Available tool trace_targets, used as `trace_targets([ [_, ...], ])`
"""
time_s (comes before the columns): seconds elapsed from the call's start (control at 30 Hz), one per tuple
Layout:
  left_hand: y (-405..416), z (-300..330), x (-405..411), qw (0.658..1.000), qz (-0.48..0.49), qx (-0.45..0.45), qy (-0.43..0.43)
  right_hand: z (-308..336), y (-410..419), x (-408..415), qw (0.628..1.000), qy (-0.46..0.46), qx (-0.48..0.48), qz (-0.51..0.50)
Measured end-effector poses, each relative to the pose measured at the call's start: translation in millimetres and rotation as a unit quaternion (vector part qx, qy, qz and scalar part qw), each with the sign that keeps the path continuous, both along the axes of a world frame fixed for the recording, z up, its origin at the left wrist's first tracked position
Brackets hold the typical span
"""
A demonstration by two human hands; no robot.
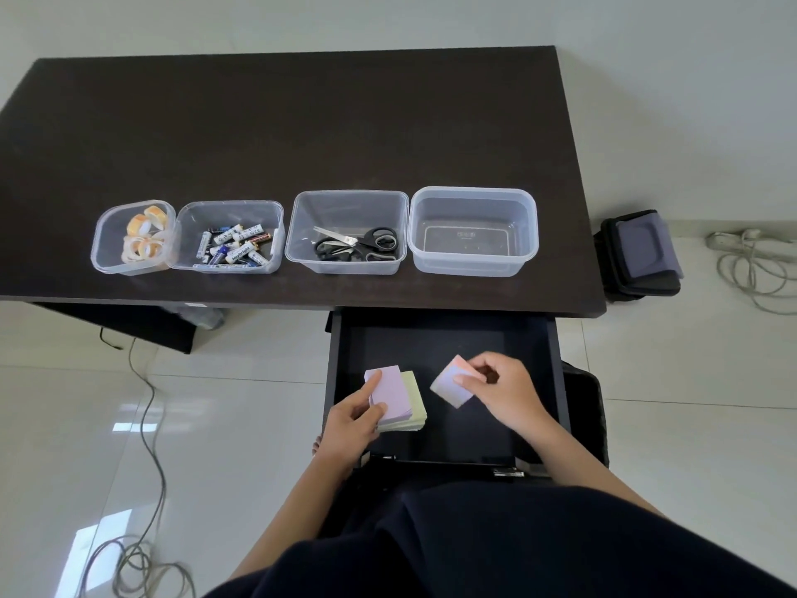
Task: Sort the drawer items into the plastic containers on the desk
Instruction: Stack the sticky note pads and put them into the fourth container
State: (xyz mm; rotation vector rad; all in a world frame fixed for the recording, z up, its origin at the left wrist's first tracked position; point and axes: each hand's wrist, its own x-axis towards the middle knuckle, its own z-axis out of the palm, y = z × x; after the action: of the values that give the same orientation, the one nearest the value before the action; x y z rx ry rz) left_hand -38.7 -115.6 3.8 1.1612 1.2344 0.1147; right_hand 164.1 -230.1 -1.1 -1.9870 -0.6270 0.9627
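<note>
The dark drawer (444, 338) stands pulled out below the desk's front edge. Inside it, my left hand (351, 418) grips a stack of sticky-note pads (394, 394), lilac on top and pale green beneath. To the right, my right hand (502, 388) pinches a pink and lilac pad (448, 384) by its upper right edge, tilted. On the desk stands a row of clear plastic containers: one with tape rolls (133, 237), one with batteries (228, 237), one with scissors (347, 230), and an empty one (473, 230) at the right.
The dark desk (280, 135) fills the upper half of the view. A black bag (638, 256) stands on the floor right of the desk. Cables lie on the tiled floor at far right (750, 269) and at lower left (142, 425).
</note>
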Motion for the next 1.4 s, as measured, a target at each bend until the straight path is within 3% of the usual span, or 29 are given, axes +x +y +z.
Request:
trace_targets([
  [0.2,-1.9,10.9,13.3,0.998,-0.057,0.002,-0.034,34.1,18.9,-18.4,0.983,-0.1,0.154,-0.016],
  [0.3,-1.7,15.7,19.2,0.996,-0.068,0.003,-0.058,31.6,22.4,-31.8,0.986,-0.1,0.135,0.012],
  [0.57,0.5,22.0,20.3,0.994,-0.061,-0.004,-0.089,27.8,18.1,-35.2,0.993,0.01,0.101,0.067],
  [0.77,-0.6,26.8,23.7,0.991,-0.08,0.007,-0.11,26.1,21.1,-40.9,0.997,-0.022,0.077,-0.02],
  [0.93,-4.8,32.2,27.2,0.987,-0.076,0.006,-0.139,25.5,21.0,-42.7,0.995,0.018,0.052,-0.078],
  [1.13,-3.5,35.6,32.5,0.984,-0.101,0.014,-0.144,30.4,21.7,-45.2,0.972,0.224,0.032,-0.061],
  [1.4,-4.4,36.2,38.1,0.981,-0.168,0.036,-0.091,29.7,18.7,-45.0,0.989,0.144,0.0,-0.006],
])
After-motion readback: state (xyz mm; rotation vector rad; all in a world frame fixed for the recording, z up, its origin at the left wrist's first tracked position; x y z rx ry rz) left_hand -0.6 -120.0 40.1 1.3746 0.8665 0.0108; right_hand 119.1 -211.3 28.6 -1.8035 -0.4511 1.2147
